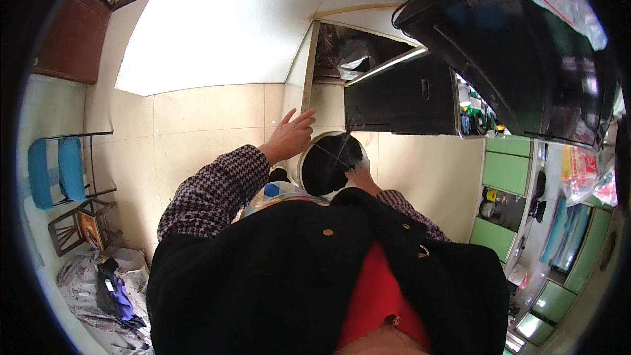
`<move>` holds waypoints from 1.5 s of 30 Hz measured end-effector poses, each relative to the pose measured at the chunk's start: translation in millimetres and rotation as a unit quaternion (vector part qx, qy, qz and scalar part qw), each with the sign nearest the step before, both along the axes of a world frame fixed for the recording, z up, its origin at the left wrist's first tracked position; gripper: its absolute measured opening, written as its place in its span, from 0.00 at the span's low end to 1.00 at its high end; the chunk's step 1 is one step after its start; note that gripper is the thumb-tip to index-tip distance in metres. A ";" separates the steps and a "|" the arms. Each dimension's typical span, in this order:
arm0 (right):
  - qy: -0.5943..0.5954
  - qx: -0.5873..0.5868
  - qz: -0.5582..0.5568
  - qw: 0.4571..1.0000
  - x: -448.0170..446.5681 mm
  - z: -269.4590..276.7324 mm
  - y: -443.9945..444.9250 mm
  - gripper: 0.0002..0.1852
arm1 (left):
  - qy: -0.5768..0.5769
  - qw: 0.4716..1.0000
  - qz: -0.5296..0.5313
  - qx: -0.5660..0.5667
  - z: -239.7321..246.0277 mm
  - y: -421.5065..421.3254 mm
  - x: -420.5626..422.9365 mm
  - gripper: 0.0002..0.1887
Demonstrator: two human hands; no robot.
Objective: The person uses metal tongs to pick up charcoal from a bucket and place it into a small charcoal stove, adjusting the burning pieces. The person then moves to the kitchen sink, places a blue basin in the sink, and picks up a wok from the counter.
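Note:
A round, white-rimmed container [329, 163] with a black inside stands before me on the floor. Thin pale lines cross over its opening; what they are is unclear. My left hand [292, 134] is held at the container's upper left, fingers apart and holding nothing. At the container's right edge is my right hand [364, 181], with fingertips reaching over the rim. Something pale shows beside those fingers, and whether they grip it or the rim cannot be made out. Both forearms wear checked sleeves.
Just beyond the container, a narrow recess holds a whitish bag [356, 59] between a white panel [222, 24] and a black cabinet [399, 93]. Green cupboards [505, 165] line the right side. On the left stand a blue chair [71, 167] and a cloth-covered surface [84, 286].

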State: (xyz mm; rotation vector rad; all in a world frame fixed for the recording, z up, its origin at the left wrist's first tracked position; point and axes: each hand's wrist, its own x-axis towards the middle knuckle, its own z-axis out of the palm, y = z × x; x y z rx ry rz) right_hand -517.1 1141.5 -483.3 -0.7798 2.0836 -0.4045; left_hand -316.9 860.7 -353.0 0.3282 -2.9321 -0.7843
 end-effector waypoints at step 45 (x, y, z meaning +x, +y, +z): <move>-0.171 0.002 -0.328 0.929 -245.1 -33.0 -465.7 0.16 | 0.013 0.922 0.374 0.102 -35.4 -30.1 10.1 0.38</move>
